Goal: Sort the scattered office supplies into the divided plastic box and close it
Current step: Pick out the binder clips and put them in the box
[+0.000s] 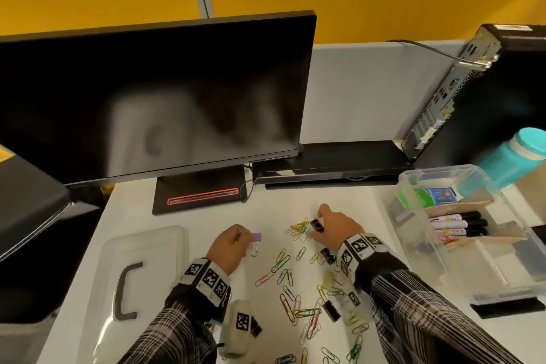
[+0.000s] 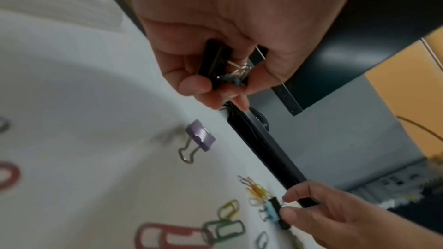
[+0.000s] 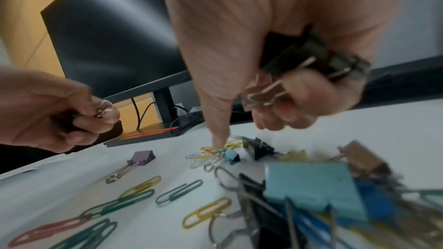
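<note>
My left hand (image 1: 236, 241) (image 2: 230, 86) is curled round a black binder clip (image 2: 213, 63) and wire handles, just left of a purple binder clip (image 1: 256, 236) (image 2: 200, 135) (image 3: 143, 156) lying on the desk. My right hand (image 1: 316, 227) (image 3: 239, 130) grips several binder clips (image 3: 311, 63) in its curled fingers, and its fingertips pinch a black binder clip (image 1: 317, 224) (image 2: 278, 209) beside a small light-blue clip (image 3: 231, 155) and a pile of paper clips (image 1: 298, 227). The clear divided box (image 1: 413, 186) stands open at the right with markers (image 1: 458, 223) inside.
Coloured paper clips (image 1: 280, 263) and more binder clips (image 1: 331, 310) lie scattered between my forearms. The box lid (image 1: 141, 245) with its black handle lies at the left. A monitor (image 1: 153, 97) stands behind, a teal bottle (image 1: 508, 162) and a computer case (image 1: 487, 91) at the far right.
</note>
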The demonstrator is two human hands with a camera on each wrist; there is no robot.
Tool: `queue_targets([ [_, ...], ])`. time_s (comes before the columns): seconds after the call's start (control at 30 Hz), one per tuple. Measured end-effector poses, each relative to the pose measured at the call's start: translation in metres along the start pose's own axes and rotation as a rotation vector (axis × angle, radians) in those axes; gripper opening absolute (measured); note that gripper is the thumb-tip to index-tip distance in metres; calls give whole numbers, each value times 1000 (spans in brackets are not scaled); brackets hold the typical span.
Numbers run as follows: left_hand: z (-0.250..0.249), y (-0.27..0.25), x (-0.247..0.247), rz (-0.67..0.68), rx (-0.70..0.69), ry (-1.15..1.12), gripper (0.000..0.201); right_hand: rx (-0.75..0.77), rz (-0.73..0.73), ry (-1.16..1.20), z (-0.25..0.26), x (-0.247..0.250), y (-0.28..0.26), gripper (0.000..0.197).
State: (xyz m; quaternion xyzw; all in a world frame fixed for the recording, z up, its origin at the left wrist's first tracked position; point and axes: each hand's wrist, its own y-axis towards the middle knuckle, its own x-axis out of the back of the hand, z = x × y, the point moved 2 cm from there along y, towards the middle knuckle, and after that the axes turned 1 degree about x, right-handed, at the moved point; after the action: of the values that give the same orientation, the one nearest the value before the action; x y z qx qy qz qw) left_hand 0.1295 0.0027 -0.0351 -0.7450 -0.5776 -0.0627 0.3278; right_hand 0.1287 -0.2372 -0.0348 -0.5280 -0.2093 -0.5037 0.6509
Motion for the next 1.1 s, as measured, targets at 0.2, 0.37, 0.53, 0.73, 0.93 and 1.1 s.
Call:
queue_targets([
  [0.2, 5, 8, -1, 68, -45, 490, 43, -46, 48, -120, 3, -16, 9, 41],
  [0.37, 7, 17, -19, 163, -181, 935, 72, -81, 51, -105, -1, -17, 7, 39],
  [0.53, 5, 22, -21, 243, -293, 1248, 60, -12, 39, 42, -16, -13, -6, 27],
  [0.73, 0, 25, -15, 245, -307, 1373, 45, 66, 54, 290, -34, -13, -39, 21],
  [0.93, -4, 25, -14, 212, -288, 1349, 39, 135, -62, 294, -25, 5, -72, 16],
  [1.1, 3, 24, -9, 173, -137, 1193, 37, 88, -427, 430, -41, 59, -104, 10],
])
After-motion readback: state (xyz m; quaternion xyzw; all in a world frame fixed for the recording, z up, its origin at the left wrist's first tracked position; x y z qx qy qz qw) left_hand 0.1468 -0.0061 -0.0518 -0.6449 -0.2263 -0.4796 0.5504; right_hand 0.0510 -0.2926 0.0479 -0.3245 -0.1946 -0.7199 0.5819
